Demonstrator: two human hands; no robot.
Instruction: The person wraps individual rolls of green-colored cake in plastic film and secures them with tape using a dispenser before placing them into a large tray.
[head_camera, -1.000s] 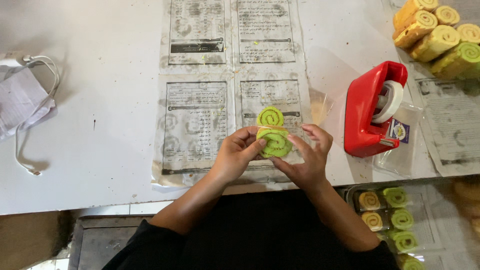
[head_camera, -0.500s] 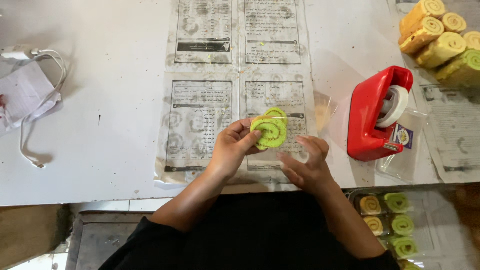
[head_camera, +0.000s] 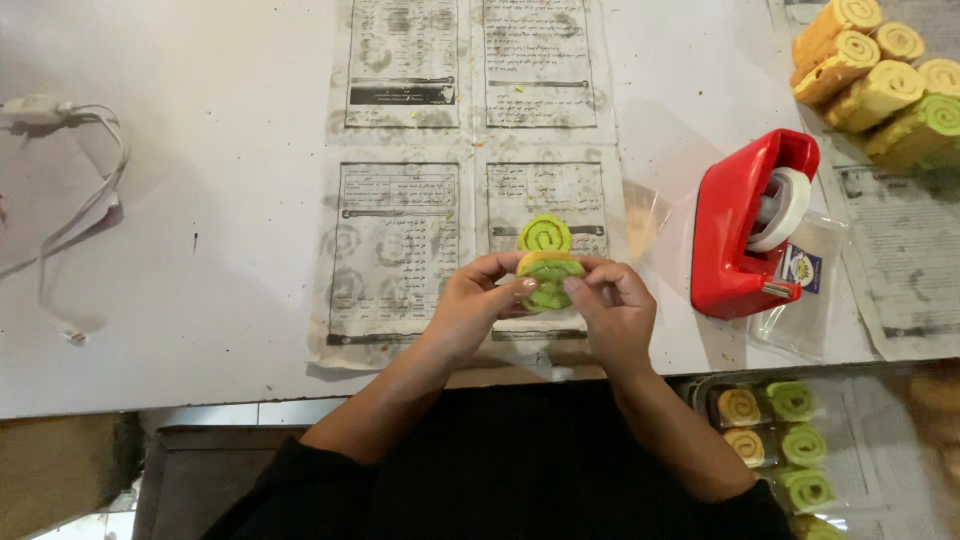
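Observation:
Both hands meet over the printed paper sheet (head_camera: 400, 240) near the table's front edge. My left hand (head_camera: 470, 305) and my right hand (head_camera: 612, 305) pinch a green-and-yellow swirl roll slice (head_camera: 550, 275) between their fingertips. A second swirl slice (head_camera: 544, 234) sits just behind it, touching it; whether it rests on the paper or in clear wrap I cannot tell. A clear plastic wrapper (head_camera: 645, 215) lies on the paper to the right of the hands.
A red tape dispenser (head_camera: 745, 230) with a white tape roll stands right of my hands. Several swirl rolls (head_camera: 880, 85) are piled at the far right corner. A clear tray (head_camera: 770, 440) of packed slices sits below the table edge. A white cable (head_camera: 75, 215) lies at left.
Both hands pinched the slices, then half a second ago my left hand alone held them up while the right drew back. Now both hands grip the front slice again.

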